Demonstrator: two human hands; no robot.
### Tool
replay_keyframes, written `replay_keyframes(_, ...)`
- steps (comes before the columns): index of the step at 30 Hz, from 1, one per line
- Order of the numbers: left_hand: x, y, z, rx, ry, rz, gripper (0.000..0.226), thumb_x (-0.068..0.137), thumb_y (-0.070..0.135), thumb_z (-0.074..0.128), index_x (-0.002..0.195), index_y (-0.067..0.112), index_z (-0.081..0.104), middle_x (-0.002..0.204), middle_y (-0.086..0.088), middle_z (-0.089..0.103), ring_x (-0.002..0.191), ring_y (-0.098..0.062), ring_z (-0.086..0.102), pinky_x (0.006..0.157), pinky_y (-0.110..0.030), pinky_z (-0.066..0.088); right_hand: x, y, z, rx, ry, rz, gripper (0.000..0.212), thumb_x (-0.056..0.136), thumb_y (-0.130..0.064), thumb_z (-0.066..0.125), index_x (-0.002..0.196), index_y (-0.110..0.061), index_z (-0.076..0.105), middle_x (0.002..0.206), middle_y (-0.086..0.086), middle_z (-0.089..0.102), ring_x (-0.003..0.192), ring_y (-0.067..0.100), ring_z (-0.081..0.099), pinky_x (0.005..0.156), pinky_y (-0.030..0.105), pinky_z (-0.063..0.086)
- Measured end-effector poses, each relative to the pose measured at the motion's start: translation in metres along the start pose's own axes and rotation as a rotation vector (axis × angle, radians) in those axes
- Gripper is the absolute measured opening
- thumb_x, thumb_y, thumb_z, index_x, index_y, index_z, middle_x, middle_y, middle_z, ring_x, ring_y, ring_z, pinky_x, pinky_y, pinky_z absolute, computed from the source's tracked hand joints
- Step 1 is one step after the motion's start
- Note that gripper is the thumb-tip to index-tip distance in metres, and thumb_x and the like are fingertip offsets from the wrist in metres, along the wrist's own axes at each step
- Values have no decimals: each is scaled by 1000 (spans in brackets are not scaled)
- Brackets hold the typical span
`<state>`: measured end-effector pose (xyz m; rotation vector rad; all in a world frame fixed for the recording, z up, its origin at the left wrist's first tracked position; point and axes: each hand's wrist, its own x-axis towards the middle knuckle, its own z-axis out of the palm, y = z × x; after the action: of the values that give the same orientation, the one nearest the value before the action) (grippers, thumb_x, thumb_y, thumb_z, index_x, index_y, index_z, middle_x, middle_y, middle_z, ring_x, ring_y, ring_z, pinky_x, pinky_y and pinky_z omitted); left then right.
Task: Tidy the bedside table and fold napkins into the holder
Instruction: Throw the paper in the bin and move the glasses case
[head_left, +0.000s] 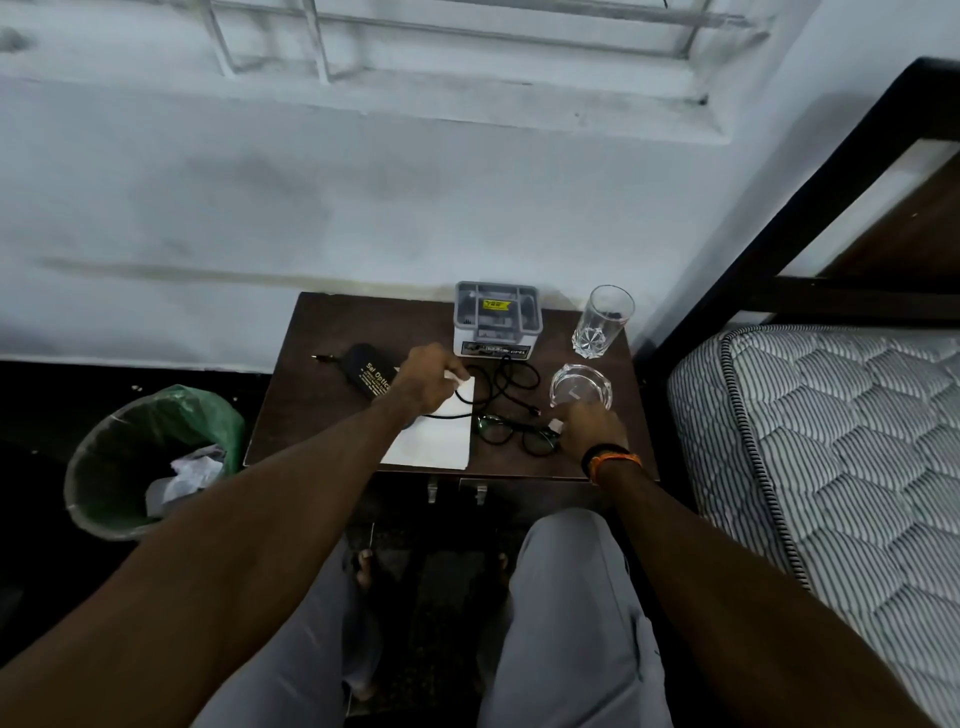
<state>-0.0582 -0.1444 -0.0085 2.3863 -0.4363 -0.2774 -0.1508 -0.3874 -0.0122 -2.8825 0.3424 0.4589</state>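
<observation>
A white napkin (434, 439) lies flat on the dark bedside table (311, 410). My left hand (428, 382) pinches the napkin's far corner. A black cable (501, 382) loops across the napkin and the table. My right hand (589, 431) holds a small white piece, perhaps the cable's plug, beside black eyeglasses (511, 434). A grey compartmented holder (496, 319) stands at the table's back edge. A black eyeglass case (371, 376) lies left of my left hand.
An empty drinking glass (602, 322) stands at the back right, a glass ashtray (581, 387) in front of it. A green-lined bin (150, 462) with crumpled paper sits left of the table. A bed with a striped mattress (831, 441) is on the right.
</observation>
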Motion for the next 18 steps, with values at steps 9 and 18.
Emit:
replay_keyframes(9, 2, -7, 4, 16, -12, -4, 19, 79, 0, 71, 93, 9, 80, 102, -8, 76, 100, -20, 66, 84, -18, 40, 4, 9, 9, -62, 54, -28, 23, 92, -24, 61, 114, -17, 65, 119, 15, 65, 105, 40, 65, 85, 40, 52)
replay_keyframes(18, -2, -4, -5, -16, 46, -30, 18, 78, 0, 69, 86, 12, 79, 94, -5, 76, 92, -16, 68, 82, -24, 50, -6, 5, -2, -151, 119, 23, 25, 91, -19, 54, 110, -13, 69, 113, 15, 68, 103, 39, 66, 83, 41, 53)
